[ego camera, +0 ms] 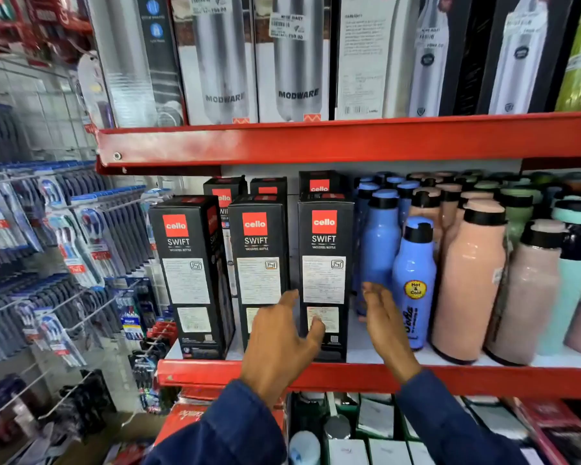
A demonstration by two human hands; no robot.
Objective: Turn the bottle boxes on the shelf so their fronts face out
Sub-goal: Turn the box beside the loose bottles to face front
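Note:
Three tall black Cello Swift bottle boxes stand in a front row on the red-edged shelf (pixel 450 379): a left box (pixel 190 276), a middle box (pixel 259 263) and a right box (pixel 324 263). All three show a side with white printed labels. More black boxes (pixel 319 184) stand behind them. My left hand (pixel 282 340) is open in front of the gap between the middle and right boxes, thumb over the right box's lower label. My right hand (pixel 384 323) is open just right of the right box, fingers spread, holding nothing.
Blue bottles (pixel 413 283), pink bottles (pixel 470 283) and mint ones crowd the shelf right of the boxes. Silver Modware bottle boxes (pixel 296 62) fill the shelf above. Toothbrush packs (pixel 74 243) hang on pegs at the left. Boxed goods sit on the shelf below.

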